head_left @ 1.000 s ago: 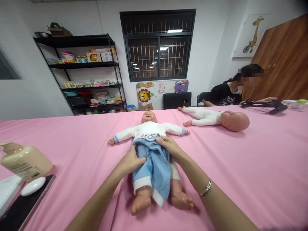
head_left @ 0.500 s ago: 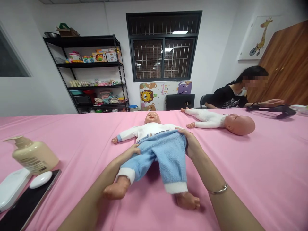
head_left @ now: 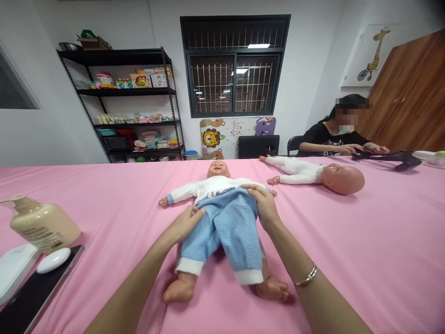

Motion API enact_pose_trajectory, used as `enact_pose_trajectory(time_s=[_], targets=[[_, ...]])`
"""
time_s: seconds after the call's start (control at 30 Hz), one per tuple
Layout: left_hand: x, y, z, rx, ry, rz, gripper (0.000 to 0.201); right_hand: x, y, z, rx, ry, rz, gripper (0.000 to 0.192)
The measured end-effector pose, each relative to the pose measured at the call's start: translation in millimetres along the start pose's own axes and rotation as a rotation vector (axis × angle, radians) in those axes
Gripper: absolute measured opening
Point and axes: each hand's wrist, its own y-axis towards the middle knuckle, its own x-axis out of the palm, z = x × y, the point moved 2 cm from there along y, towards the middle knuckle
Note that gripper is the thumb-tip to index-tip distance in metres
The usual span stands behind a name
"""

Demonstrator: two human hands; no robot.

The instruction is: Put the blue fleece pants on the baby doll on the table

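Note:
A baby doll (head_left: pixel 217 170) in a white top lies on its back in the middle of the pink table (head_left: pixel 365 241), feet towards me. It wears light blue fleece trousers (head_left: pixel 229 227) with white cuffs. My left hand (head_left: pixel 184 222) rests on the trousers at the doll's hip on the left. On the other side, my right hand (head_left: pixel 262 204) grips the waistband at the doll's waist. A bracelet sits on my right wrist.
A second doll (head_left: pixel 313 174) in white lies at the back right. A person in black sits beyond it, handling a dark strap (head_left: pixel 392 157). At the left stand a beige pump bottle (head_left: pixel 41 225), a white oval object (head_left: pixel 53 260) on a dark tablet, and a white box. Shelves line the back wall.
The trousers went from bunched over the doll's middle to spread over both legs. The doll's legs have come closer together and my hands have moved inward on the waistband.

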Motion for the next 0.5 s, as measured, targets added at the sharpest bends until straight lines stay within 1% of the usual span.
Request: enact_pose_trajectory(time_s=[0.07,0.1,0.17,0.2,0.27,0.3,0.33,0.37,0.4,0.43,0.47,0.5], targets=[[-3.7,0,2,0.079,0.121,0.17,0.045,7,-7,-2,-0.147,-0.149,-0.03,0.02],[-5.1,0,4,0.146,0.14,0.254,0.045,11,-12,-3,-0.22,-0.207,-0.064,0.023],[-5.6,-3,9,0.343,0.135,0.371,0.049,20,-23,-5,-0.334,-0.279,-0.166,0.034],[-4.5,-6,13,0.47,0.152,0.4,0.057,25,-30,-7,-0.359,-0.3,-0.232,0.04],[0.5,-13,20,0.736,0.279,0.415,0.076,34,-41,-12,-0.356,-0.317,-0.385,0.045],[3.8,-17,24,0.861,0.372,0.412,0.08,38,-47,-16,-0.327,-0.302,-0.473,0.042],[7.0,-20,27,0.967,0.46,0.407,0.078,42,-51,-19,-0.282,-0.261,-0.569,0.037],[9.8,-24,29,1.044,0.526,0.405,0.072,44,-53,-22,-0.226,-0.2,-0.652,0.031],[11.8,-26,31,1.094,0.561,0.41,0.063,45,-54,-24,-0.175,-0.13,-0.69,0.024],[13.0,-28,33,1.122,0.574,0.421,0.052,44,-51,-25,-0.132,-0.068,-0.666,0.02],[13.8,-30,34,1.136,0.574,0.434,0.042,40,-46,-24,-0.102,-0.034,-0.574,0.02],[14.4,-31,35,1.144,0.572,0.441,0.033,34,-39,-21,-0.085,-0.049,-0.43,0.024]])
